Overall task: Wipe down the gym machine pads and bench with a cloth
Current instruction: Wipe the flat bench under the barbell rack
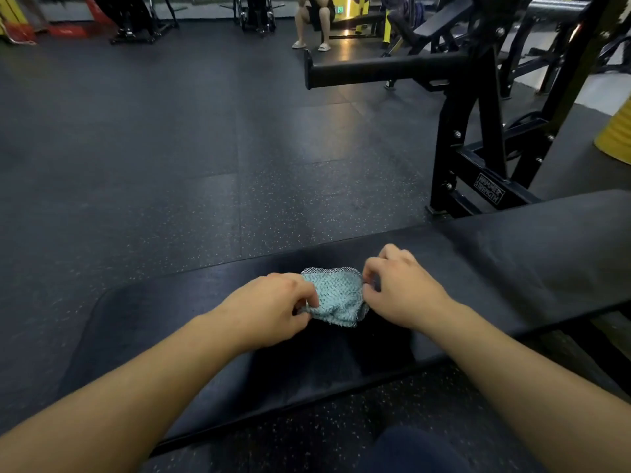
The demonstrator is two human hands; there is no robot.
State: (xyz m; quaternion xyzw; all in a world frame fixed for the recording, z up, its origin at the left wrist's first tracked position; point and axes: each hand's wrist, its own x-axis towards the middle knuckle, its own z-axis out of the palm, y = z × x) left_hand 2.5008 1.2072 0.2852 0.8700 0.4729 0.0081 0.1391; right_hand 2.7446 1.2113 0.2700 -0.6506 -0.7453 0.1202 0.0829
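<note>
Black padded upholstery of the bench [191, 302] was seen stretching from about seven o'clock up toward three o'clock, over a speckled rubber floor [153, 158]. At the left, the left hand [273, 310] was held over the pad, its thumb and curled fingers pinched on the left edge of a pale blue textured cloth [338, 295]. The cloth was bunched just below the centre of the view, directly over the bench pad and dark-edged along its far side; whether it rested on the pad could not be told. At its right edge it was pinched by the right hand [401, 290], fingers curled round the fabric. Toward two o'clock a black steel machine frame [467, 145] was stood on the floor, with a padded roller bar [382, 71] projecting leftward from it. At twelve o'clock a seated person [314, 18] was partly visible far off.
</note>
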